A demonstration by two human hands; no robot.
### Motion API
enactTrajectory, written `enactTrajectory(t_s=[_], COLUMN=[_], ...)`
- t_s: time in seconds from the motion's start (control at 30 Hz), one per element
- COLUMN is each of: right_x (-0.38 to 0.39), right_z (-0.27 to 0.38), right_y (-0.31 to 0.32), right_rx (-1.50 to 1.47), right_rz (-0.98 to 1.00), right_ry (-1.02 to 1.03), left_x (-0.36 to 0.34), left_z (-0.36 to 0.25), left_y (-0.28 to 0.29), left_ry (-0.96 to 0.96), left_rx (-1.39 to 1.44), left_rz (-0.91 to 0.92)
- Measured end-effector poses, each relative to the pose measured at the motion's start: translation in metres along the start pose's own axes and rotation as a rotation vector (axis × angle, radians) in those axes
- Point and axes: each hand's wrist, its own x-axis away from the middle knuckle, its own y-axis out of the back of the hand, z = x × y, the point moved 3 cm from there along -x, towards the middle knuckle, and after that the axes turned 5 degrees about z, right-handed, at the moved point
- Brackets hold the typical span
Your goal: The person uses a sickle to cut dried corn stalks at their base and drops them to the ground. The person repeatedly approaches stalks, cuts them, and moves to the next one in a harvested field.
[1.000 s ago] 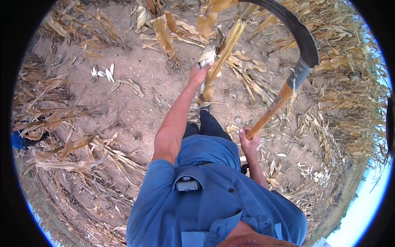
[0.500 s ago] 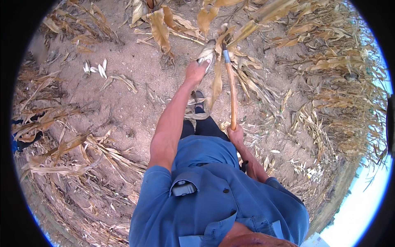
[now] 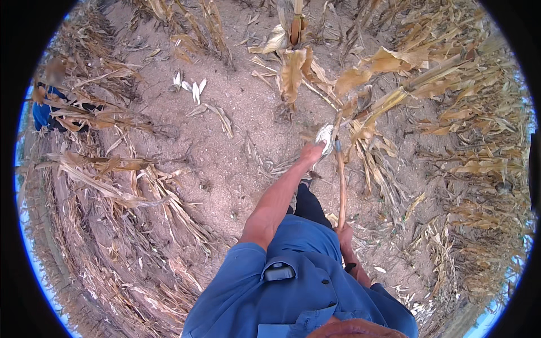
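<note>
My left hand (image 3: 313, 152) is closed around an ear of corn (image 3: 325, 137) in its pale, dry husk. The ear lies right beside the upper end of a wooden-handled tool (image 3: 341, 186). My right hand (image 3: 345, 233) grips this handle at its lower end, close to my waist. A grey metal collar shows at the top of the handle. The tool's head is hidden among dry leaves, so its kind does not show. A tan cornstalk (image 3: 389, 101) slants up to the right from that spot.
Several pale husked ears (image 3: 195, 91) lie on the bare soil at the upper left. An upright dry stalk (image 3: 296, 28) stands ahead. Dry corn rows (image 3: 473, 141) run along the right, and flattened stalks (image 3: 112, 191) cover the left. A person in blue (image 3: 48, 110) is at the far left.
The view has swung, so hands and ground sit farther right and lower. The slanting cornstalk leans farther right. My left hand still grips the ear, and my right hand still holds the tool handle.
</note>
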Motion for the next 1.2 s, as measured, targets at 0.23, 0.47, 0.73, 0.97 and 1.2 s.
enactTrajectory(t_s=[0.23, 0.47, 0.73, 0.97, 1.2], right_x=[0.017, 0.009, -0.010, -0.018, -0.054], right_z=[0.087, 0.060, 0.023, -0.031, -0.041], right_y=[0.022, 0.011, 0.028, 0.017, -0.003], right_rx=[-0.428, -0.242, -0.116, -0.051, -0.385], right_rz=[-0.078, 0.027, 0.145, 0.250, 0.179], right_ry=[0.234, 0.240, 0.127, -0.120, -0.372], left_x=[0.006, 0.014, 0.054, 0.004, -0.002], left_z=[0.204, 0.275, 0.100, 0.050, -0.107], left_y=[0.065, 0.247, 0.424, 0.194, -0.008], left_ry=[0.313, 0.328, -0.143, -0.223, -0.674], left_rx=[0.162, 0.241, 0.564, 0.105, -0.448], left_rz=[-0.151, -0.415, -0.729, -0.221, -0.022])
